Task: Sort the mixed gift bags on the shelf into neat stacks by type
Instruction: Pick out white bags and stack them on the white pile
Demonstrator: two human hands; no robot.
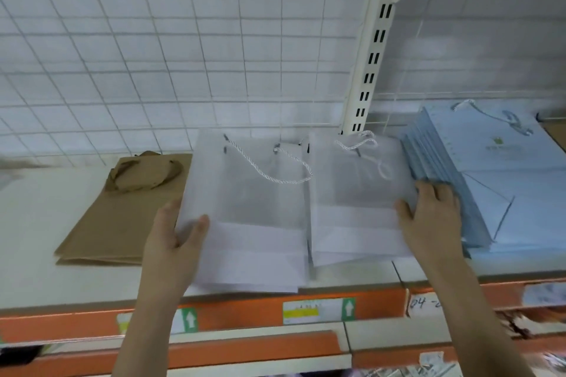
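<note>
Two white bag stacks [306,208] lie between both hands [174,242].

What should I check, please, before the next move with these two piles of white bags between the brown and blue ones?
1. Left hand holds the left white stack at its left edge, thumb on top: ok.
2. Right hand rests on the right white stack at its right edge: ok.
3. White stacks merged into one: not ok, they lie side by side.
4. Edges squared: not ok, lower sheets are fanned out.
5. Brown bags kept apart on the left: ok.
6. Blue stack free of the right hand: cannot tell, the fingers reach its edge.
</note>
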